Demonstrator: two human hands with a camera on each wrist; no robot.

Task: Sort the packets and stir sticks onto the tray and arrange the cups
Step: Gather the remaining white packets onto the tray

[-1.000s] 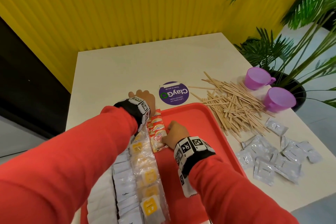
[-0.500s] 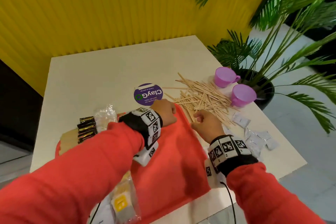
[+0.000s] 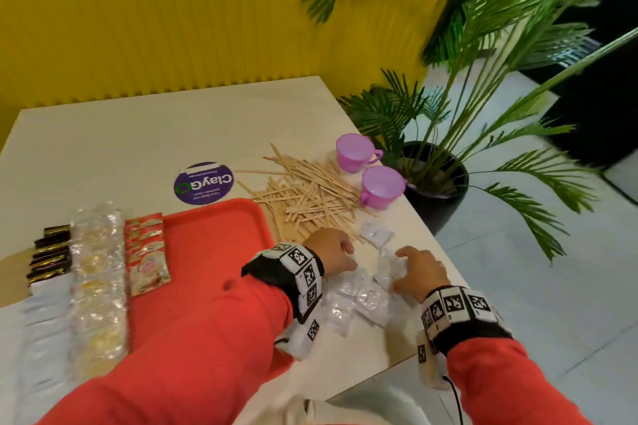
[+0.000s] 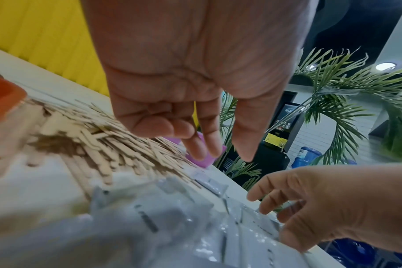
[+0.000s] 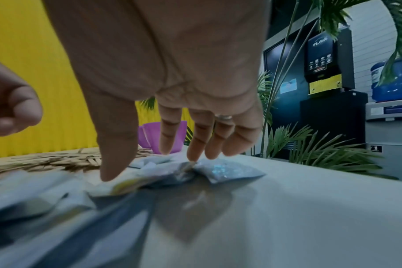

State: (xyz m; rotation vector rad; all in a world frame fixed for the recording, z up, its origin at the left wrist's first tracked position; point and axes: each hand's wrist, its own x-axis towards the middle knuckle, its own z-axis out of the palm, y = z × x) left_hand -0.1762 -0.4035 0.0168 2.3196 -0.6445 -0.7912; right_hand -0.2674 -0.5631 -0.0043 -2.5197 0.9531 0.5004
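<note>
The red tray (image 3: 214, 238) is the thing to steer by: along its left side the sorting already looks done, with a column of red creamer packets (image 3: 147, 257) lying on the tray, a column of clear tea-bag sachets (image 3: 96, 283) just left of them, and further left again dark sticks (image 3: 51, 254) above a run of white sachets (image 3: 45, 317); whether those outer columns sit on the tray or beside it I cannot tell from here. The middle and right of the tray are bare red. Just off the tray's right edge, on the pale surface (image 3: 138, 134), lies a loose heap of clear sugar packets (image 3: 359, 297), and both hands are over it now. The left hand (image 3: 331, 252) hangs above the heap with fingers loosely curled and nothing in them, as the left wrist view shows. The right hand (image 3: 417, 272) is spread, its thumb and fingertips (image 5: 193, 154) pressing down on the packets, not yet closed round any. Beyond the tray's far right corner the wooden stir sticks (image 3: 307, 197) lie in an untidy scatter on the surface, and past them, near the surface's edge by the potted palm (image 3: 448, 134), stand two purple cups (image 3: 369, 169), one close behind the other. So by my reckoning roughly half is finished: the sugar packets are the step in hand, and the stir sticks and cups are untouched.
</note>
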